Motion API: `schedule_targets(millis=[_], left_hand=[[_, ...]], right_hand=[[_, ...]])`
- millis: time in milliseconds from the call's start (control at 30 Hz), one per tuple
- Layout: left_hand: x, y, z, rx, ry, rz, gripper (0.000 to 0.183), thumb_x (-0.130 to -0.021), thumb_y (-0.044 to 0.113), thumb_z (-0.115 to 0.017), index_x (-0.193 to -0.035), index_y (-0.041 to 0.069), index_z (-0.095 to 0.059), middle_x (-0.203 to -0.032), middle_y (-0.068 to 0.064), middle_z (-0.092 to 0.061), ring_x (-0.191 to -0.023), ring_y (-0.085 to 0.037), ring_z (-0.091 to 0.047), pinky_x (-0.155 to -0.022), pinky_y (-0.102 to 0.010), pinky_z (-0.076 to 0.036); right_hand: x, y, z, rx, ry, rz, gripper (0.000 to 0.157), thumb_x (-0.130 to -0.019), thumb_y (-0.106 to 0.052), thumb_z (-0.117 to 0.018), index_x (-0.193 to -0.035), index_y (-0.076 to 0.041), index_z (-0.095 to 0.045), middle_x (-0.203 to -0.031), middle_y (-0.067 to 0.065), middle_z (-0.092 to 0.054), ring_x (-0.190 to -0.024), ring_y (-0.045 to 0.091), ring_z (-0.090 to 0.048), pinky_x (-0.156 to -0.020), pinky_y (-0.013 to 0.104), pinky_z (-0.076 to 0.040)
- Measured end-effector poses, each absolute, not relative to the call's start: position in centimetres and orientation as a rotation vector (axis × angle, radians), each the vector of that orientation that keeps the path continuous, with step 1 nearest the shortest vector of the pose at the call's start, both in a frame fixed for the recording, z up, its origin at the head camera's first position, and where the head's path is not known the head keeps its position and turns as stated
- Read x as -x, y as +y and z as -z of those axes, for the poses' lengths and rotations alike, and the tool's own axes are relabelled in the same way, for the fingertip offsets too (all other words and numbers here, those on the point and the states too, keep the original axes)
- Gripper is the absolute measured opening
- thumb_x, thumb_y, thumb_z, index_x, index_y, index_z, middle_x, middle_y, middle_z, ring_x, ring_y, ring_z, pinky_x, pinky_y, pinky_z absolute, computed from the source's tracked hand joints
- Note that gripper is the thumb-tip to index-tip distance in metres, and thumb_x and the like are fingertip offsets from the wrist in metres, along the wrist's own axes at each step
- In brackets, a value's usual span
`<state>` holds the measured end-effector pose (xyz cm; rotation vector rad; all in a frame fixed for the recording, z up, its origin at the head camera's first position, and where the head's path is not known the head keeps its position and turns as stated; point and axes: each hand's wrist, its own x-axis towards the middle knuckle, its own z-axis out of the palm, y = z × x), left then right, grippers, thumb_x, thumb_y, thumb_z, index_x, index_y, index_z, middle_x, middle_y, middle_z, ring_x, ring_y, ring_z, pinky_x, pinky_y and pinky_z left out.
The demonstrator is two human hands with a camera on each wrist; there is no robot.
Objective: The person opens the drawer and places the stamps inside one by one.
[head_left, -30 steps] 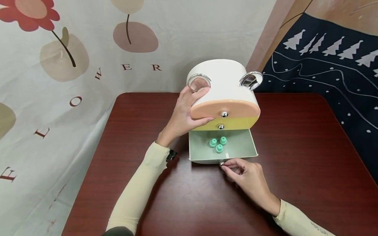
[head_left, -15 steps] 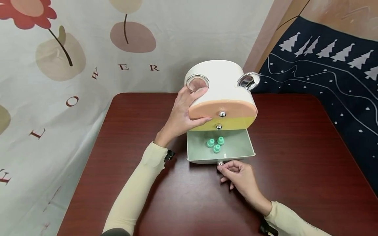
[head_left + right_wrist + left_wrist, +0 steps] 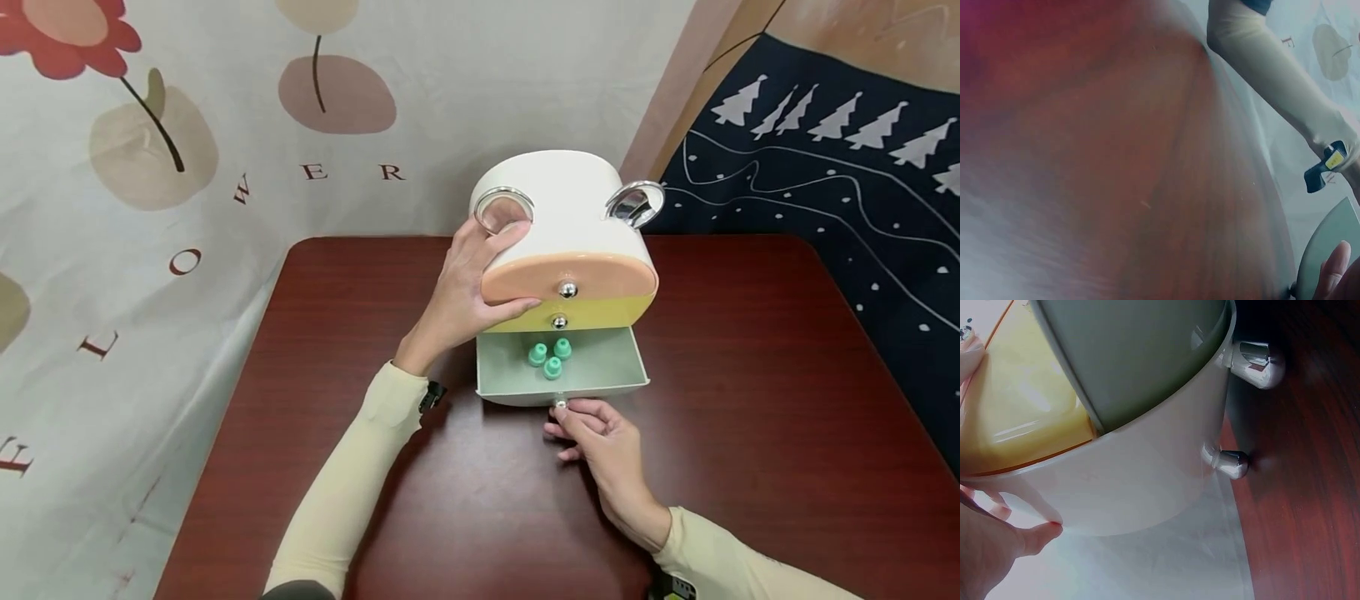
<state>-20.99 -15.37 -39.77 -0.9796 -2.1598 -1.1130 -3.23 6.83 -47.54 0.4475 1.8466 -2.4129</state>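
Note:
A small white drawer cabinet (image 3: 558,200) with two round silver-rimmed ears stands on the table. My left hand (image 3: 467,287) holds its left side, the thumb lying across the front near the orange top drawer (image 3: 525,277) and the yellow middle drawer (image 3: 607,312). Below them, the pale green bottom drawer (image 3: 600,375) is pulled out. Three small teal cap-like pieces (image 3: 552,367) sit inside it. The thumb and index finger of my right hand (image 3: 613,457) pinch the silver knob (image 3: 560,402) of this bottom drawer. In the left wrist view, silver feet (image 3: 1233,464) stick out from the cabinet's underside.
The dark red wooden table (image 3: 360,325) extends around the cabinet. Behind it hangs a pale cloth (image 3: 450,83) printed with flowers and letters. A navy cloth (image 3: 810,192) with white trees hangs at the right.
The bottom drawer has slid slightly inward, carrying the teal pieces back with it. My right hand has moved with the knob, its wrist shifting left. The left hand keeps its hold.

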Motion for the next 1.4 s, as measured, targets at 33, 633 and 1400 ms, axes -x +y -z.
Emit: schedule_targets(millis=[33, 633, 1400], left_hand=[[20.9, -15.3, 39.8, 0.977, -2.159, 1.113, 0.09, -0.079, 0.032, -0.1, -0.155, 0.018, -0.056, -0.153, -0.014, -0.054, -0.149, -0.033, -0.037, -0.119, -0.056, -0.03], [20.1, -15.4, 40.0, 0.977, -2.148, 1.106, 0.088, -0.079, 0.033, -0.101, -0.154, 0.017, -0.057, -0.15, -0.015, -0.056, -0.146, -0.035, -0.039, -0.117, -0.057, -0.032], [19.2, -17.1, 39.6, 1.008, -2.125, 1.092, 0.088, -0.076, 0.031, -0.101, -0.153, 0.016, -0.059, -0.151, -0.014, -0.056, -0.147, -0.034, -0.038, -0.118, -0.054, -0.033]], right_hand=[[3.4, 6.8, 47.5, -0.444, 1.841, 2.419, 0.022, -0.098, 0.005, -0.078, -0.115, 0.012, -0.066, -0.102, 0.025, -0.079, -0.081, 0.024, -0.081, -0.057, 0.029, -0.061], [7.9, 6.4, 47.4, -0.479, 1.749, 2.44, 0.018, -0.098, 0.004, -0.078, -0.111, 0.005, -0.066, -0.094, 0.016, -0.081, -0.082, 0.025, -0.081, -0.064, 0.03, -0.063], [10.2, 4.8, 47.0, -0.458, 1.707, 2.396, 0.022, -0.099, 0.002, -0.077, -0.116, 0.011, -0.066, -0.094, 0.012, -0.081, -0.081, 0.019, -0.081, -0.066, 0.027, -0.062]])
